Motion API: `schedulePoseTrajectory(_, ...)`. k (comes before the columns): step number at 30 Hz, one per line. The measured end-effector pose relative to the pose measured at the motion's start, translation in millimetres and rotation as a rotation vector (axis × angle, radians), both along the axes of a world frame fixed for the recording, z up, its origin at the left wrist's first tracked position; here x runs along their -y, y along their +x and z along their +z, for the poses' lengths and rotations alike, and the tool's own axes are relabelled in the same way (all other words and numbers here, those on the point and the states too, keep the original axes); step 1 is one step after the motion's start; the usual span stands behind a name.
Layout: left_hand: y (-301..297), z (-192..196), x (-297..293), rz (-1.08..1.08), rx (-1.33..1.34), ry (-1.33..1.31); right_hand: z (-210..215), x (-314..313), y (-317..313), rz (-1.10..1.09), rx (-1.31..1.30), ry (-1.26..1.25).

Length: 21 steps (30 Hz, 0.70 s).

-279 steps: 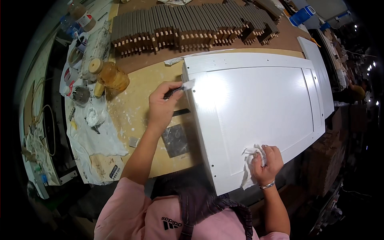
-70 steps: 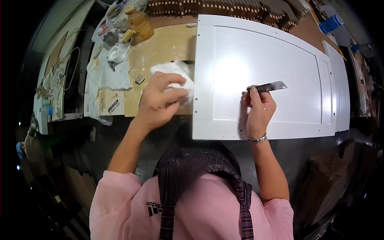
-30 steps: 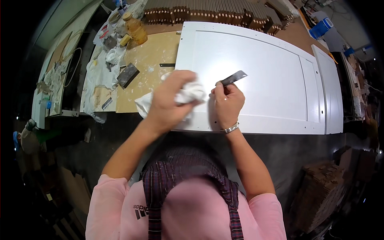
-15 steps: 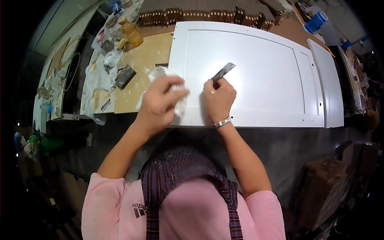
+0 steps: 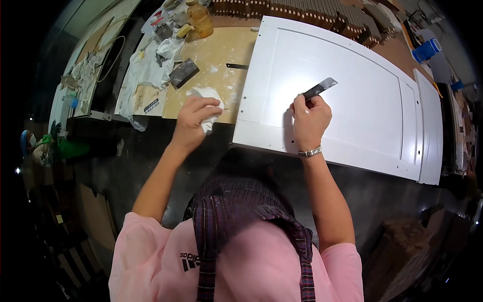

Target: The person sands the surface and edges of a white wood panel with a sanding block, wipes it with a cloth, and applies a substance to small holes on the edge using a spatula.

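A crumpled white cloth [image 5: 207, 95] is gripped in my left hand [image 5: 190, 123], over the front edge of the tan board and left of the panel. My right hand [image 5: 311, 121] is closed around a dark flat putty knife [image 5: 318, 90], whose far end carries whitish smears. That hand is over the lower left part of a white framed panel [image 5: 352, 110]; whether it touches the surface I cannot tell. A dark grey block [image 5: 184, 73] rests on the tan board [image 5: 221, 48], and a thin black strip [image 5: 236, 66] lies at the panel's left edge.
An amber jar [image 5: 199, 21] stands at the back left among rags [image 5: 146, 75]. Brown strips [image 5: 302, 11] are stacked behind the panel. On the right are a second white panel [image 5: 430, 131] and a blue container [image 5: 426, 50]. Another person [image 5: 55, 146] appears far left.
The view has shifted, so the bench sits further right. My left hand with the cloth has moved off the panel to its left. My right hand still holds the putty knife over the panel.
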<state>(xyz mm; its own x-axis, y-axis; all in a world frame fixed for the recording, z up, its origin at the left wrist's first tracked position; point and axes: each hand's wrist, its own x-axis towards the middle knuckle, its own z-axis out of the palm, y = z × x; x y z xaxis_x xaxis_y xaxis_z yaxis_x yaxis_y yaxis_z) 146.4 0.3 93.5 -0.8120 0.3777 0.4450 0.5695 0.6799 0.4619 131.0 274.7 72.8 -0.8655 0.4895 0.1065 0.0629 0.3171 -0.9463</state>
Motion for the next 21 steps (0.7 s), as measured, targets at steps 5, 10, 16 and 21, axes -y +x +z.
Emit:
schedulePoseTrajectory(5, 19, 5, -32, -0.287, 0.001, 0.022, -4, -2, 2, -0.018, -0.030, -0.044)
schedulePoseTrajectory(10, -39, 5, -23, -0.037, -0.190, 0.073, -8, -5, -1, 0.005, -0.048, 0.000)
schedulePoseTrajectory(16, -70, 8, -39, -0.040, -0.250, 0.007, -3, -4, 2, 0.014, -0.050, -0.079)
schedulePoseTrajectory(21, -30, 13, -73, -0.182, 0.228, 0.530, 22, 15, 27, 0.370, 0.040, -0.140)
